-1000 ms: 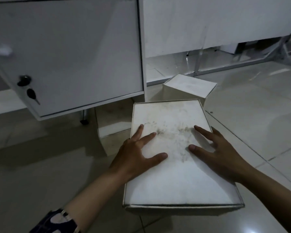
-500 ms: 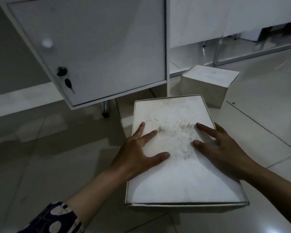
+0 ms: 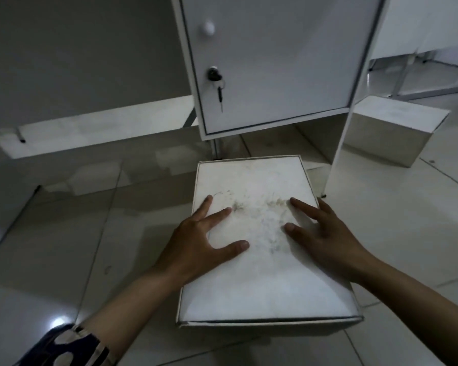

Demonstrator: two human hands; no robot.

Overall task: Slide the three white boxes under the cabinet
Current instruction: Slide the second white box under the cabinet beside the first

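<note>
On the tiled floor (image 3: 381,233), directly in front of the cabinet (image 3: 273,62), lies a large white box (image 3: 265,281), flat, with its long axis running from 6 o'clock to 12 o'clock. Its far edge sits at the front line of the gap below the cabinet; the near end lies well out on the floor. The lid carries grey scuff marks (image 3: 262,210) around its centre.

The left hand (image 3: 196,247) lies flat on the lid at 9 o'clock of the scuffs, fingers straight and spread, thumb splayed toward the centre, palm overlapping the box's left edge. The right hand (image 3: 325,239) rests on the lid at 3 o'clock of the scuffs, fingers extended and spread, the outer fingers over the right edge. Neither hand curls round the box; both press on its top surface.

A second white box (image 3: 391,133) stands on the floor at 2 o'clock, just beyond the cabinet's white side panel (image 3: 340,143), outside the gap. Part of a further pale box (image 3: 317,143) shows beneath the cabinet; its extent cannot be determined.

The cabinet door bears a round knob (image 3: 208,28) and a lock with a key (image 3: 218,83) hanging from it. A thin metal leg (image 3: 216,149) supports the cabinet at its left. A patterned dark sleeve (image 3: 72,347) covers the left forearm at 7 o'clock.
</note>
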